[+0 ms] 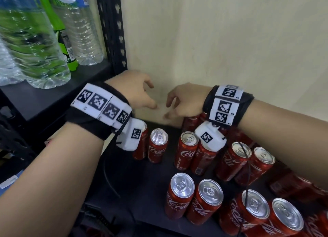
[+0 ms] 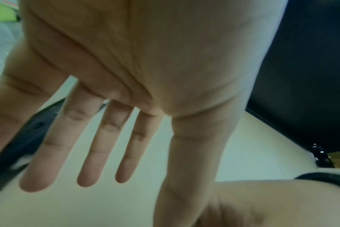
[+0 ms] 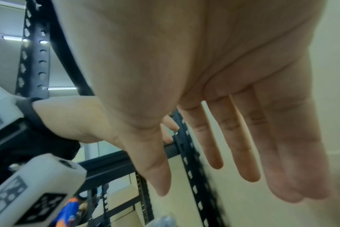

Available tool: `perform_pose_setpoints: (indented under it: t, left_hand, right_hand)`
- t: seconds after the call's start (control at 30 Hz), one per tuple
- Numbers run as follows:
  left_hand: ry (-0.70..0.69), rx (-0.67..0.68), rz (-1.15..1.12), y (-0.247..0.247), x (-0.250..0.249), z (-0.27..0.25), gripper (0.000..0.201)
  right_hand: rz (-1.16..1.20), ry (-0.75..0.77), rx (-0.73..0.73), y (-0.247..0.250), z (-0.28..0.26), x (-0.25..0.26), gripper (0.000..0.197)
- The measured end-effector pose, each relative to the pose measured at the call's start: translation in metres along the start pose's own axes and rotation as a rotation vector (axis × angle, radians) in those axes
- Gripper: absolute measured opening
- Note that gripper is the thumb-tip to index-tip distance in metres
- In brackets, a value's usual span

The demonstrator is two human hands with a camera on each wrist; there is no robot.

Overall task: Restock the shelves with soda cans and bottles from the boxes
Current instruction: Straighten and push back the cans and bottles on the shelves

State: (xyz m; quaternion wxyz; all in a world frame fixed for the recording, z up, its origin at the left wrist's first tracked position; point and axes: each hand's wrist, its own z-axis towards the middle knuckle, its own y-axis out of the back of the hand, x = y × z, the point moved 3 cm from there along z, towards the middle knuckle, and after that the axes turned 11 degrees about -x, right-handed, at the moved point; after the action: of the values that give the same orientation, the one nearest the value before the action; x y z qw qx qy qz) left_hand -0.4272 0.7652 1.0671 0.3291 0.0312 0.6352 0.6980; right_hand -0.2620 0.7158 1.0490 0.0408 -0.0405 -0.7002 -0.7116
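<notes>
Up in the upper left of the head view, clear water bottles [image 1: 35, 46] and a green bottle [image 1: 61, 28] stand on a black shelf [image 1: 53, 98]. Toward the centre, the left hand [image 1: 134, 91] hovers with nothing in it, its fingers [image 2: 49, 145] straight and spread apart in the left wrist view. Just right of centre, the right hand [image 1: 184, 101] is likewise empty, fingers [image 3: 243, 145] extended and slightly apart. Below both hands, across the lower right, red soda cans [image 1: 181, 194] stand upright on a lower black shelf [image 1: 134, 183], one of them beneath the right wrist.
</notes>
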Motion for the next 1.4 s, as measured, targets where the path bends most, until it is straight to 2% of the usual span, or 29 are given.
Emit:
perform_pose_setpoints:
  t: [0.17, 0.33, 0.5, 0.6, 0.73, 0.8, 0.9, 1.0, 1.13, 1.2, 1.27, 1.33, 1.4]
  left_hand:
    - [-0.142, -0.025, 0.057, 0.001, -0.050, 0.045, 0.059]
    - [-0.351, 0.068, 0.154, -0.024, -0.096, 0.083, 0.048]
    - [-0.521, 0.196, 0.212, -0.061, -0.116, 0.104, 0.037]
    - [-0.539, 0.297, 0.249, -0.083, -0.115, 0.110, 0.035]
    - [-0.594, 0.396, 0.333, -0.108, -0.112, 0.113, 0.050]
    - [-0.609, 0.395, 0.330, -0.116, -0.112, 0.113, 0.056]
    - [-0.625, 0.360, 0.298, -0.125, -0.110, 0.112, 0.068]
    - [-0.661, 0.368, 0.320, -0.132, -0.107, 0.113, 0.059]
    - [-0.672, 0.380, 0.339, -0.136, -0.105, 0.117, 0.049]
    - [-0.655, 0.366, 0.324, -0.138, -0.105, 0.118, 0.045]
    - [-0.652, 0.355, 0.330, -0.139, -0.106, 0.117, 0.033]
    - [-0.662, 0.362, 0.346, -0.137, -0.109, 0.115, 0.034]
    - [-0.663, 0.363, 0.374, -0.134, -0.113, 0.113, 0.032]
  right_hand:
    - [-0.057, -0.119, -0.078, 0.021, 0.009, -0.053, 0.056]
    - [-0.126, -0.190, -0.060, 0.019, 0.011, -0.091, 0.052]
    - [-0.178, -0.240, 0.014, 0.005, 0.018, -0.113, 0.053]
    - [-0.205, -0.250, 0.049, -0.004, 0.019, -0.119, 0.055]
    - [-0.200, -0.201, 0.058, -0.011, 0.019, -0.122, 0.063]
    - [-0.190, -0.194, 0.048, -0.013, 0.019, -0.123, 0.061]
    - [-0.164, -0.175, 0.009, -0.015, 0.019, -0.126, 0.045]
    - [-0.184, -0.170, 0.013, -0.016, 0.020, -0.125, 0.039]
    - [-0.187, -0.176, -0.006, -0.021, 0.024, -0.126, 0.052]
    - [-0.189, -0.168, 0.014, -0.023, 0.026, -0.126, 0.053]
    - [-0.203, -0.162, 0.043, -0.024, 0.027, -0.124, 0.045]
    - [-0.219, -0.170, 0.080, -0.025, 0.028, -0.123, 0.040]
    - [-0.245, -0.171, 0.112, -0.028, 0.030, -0.123, 0.048]
